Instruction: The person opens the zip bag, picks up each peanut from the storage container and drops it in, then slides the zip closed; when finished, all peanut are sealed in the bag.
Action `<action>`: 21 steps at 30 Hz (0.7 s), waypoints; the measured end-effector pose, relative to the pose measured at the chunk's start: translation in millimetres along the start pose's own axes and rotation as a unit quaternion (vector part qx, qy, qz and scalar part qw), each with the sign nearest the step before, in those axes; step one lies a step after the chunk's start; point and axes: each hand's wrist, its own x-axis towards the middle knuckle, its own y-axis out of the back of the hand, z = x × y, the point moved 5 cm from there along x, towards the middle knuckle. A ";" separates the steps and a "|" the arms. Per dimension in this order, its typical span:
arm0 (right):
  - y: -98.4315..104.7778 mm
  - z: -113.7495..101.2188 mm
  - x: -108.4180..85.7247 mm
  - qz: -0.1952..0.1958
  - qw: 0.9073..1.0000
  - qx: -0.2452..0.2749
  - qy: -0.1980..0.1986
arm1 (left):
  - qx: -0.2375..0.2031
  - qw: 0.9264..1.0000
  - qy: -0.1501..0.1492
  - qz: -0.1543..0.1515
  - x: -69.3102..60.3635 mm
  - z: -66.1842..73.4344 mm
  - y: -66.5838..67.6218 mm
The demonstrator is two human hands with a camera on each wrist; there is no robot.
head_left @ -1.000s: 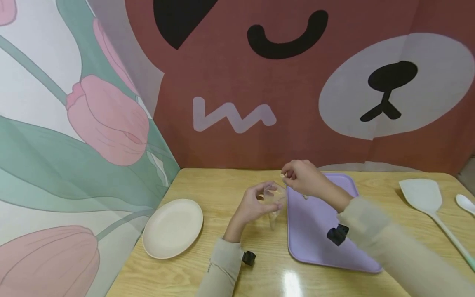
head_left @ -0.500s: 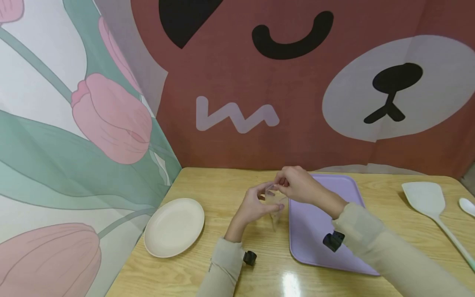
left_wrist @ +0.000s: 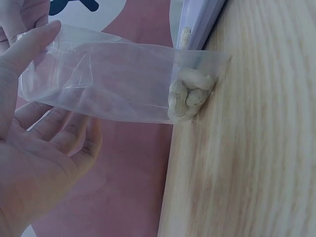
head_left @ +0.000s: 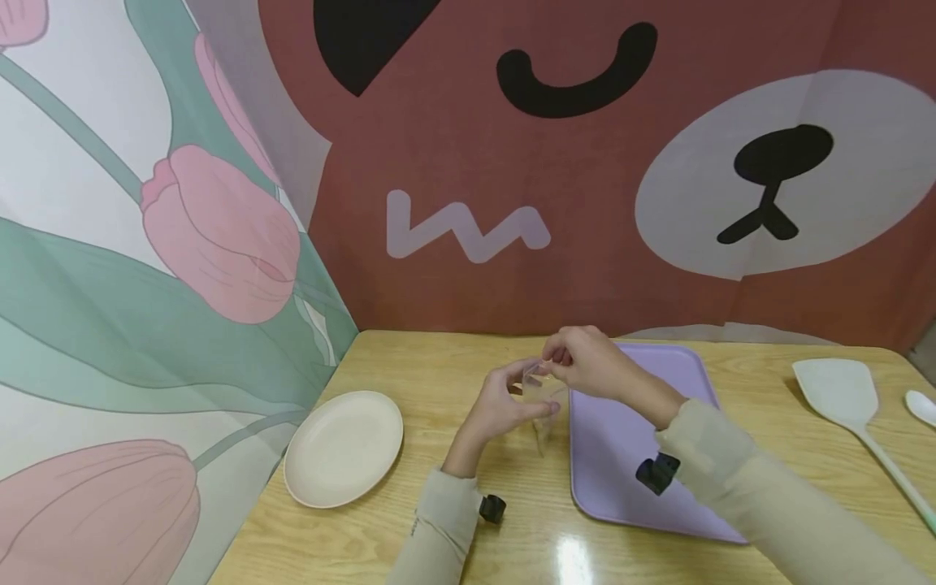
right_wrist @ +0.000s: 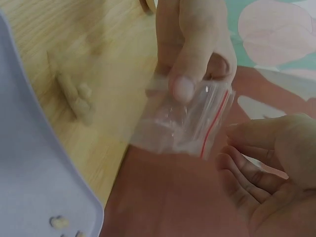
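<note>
A clear zip bag [left_wrist: 128, 79] with a red strip along its mouth hangs upright, its lower end close to the wooden table. Several peanuts [left_wrist: 190, 91] lie together at its bottom. My left hand [head_left: 500, 404] grips the bag near the top, thumb on one side and fingers on the other. At the bag's mouth is my right hand [head_left: 588, 361], thumb and forefinger drawn together in a pinch on its edge. Right of the bag lies a lilac tray [head_left: 629, 471]; a few pale peanut pieces [right_wrist: 59, 222] show on it in the right wrist view.
A cream plate [head_left: 344, 449] stands on the table's left. Toward the right edge lie a white spatula [head_left: 837, 390] with a long handle and a white spoon [head_left: 920, 405]. A printed cloth [head_left: 453, 292] hangs behind the table.
One second ago my right hand was above the tray's corner with a small pale piece in its fingertips; it has moved left and down to the bag's mouth. My left hand stays put.
</note>
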 end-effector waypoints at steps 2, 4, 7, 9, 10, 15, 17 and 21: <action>3.9 5.3 -0.6 0.007 1.000 -0.006 -0.007 | -0.002 1.000 -0.004 0.001 0.4 -1.0 0.1; 7.7 13.8 -1.3 0.013 1.000 -0.010 -0.020 | 0.000 1.000 -0.007 0.002 0.4 -0.9 0.3; 11.3 31.3 -3.7 0.018 0.999 -0.014 -0.046 | 0.000 1.000 -0.010 0.003 0.3 -0.9 0.6; 12.2 45.4 -6.1 0.022 0.997 -0.016 -0.066 | -0.001 1.000 -0.010 0.004 0.4 -1.4 0.8; 12.3 52.3 -7.5 0.024 0.997 -0.018 -0.074 | -0.001 1.000 -0.010 0.004 0.5 -1.6 0.8; 9.4 83.5 -15.4 0.031 0.994 -0.026 -0.099 | -0.002 1.000 -0.008 0.006 0.9 -1.6 0.7; 6.0 94.4 -18.6 0.031 0.994 -0.029 -0.104 | -0.003 1.000 -0.008 0.006 0.7 -0.9 0.6; -6.1 114.9 -24.2 0.024 0.992 -0.035 -0.117 | -0.004 1.000 -0.005 0.008 0.1 0.2 1.0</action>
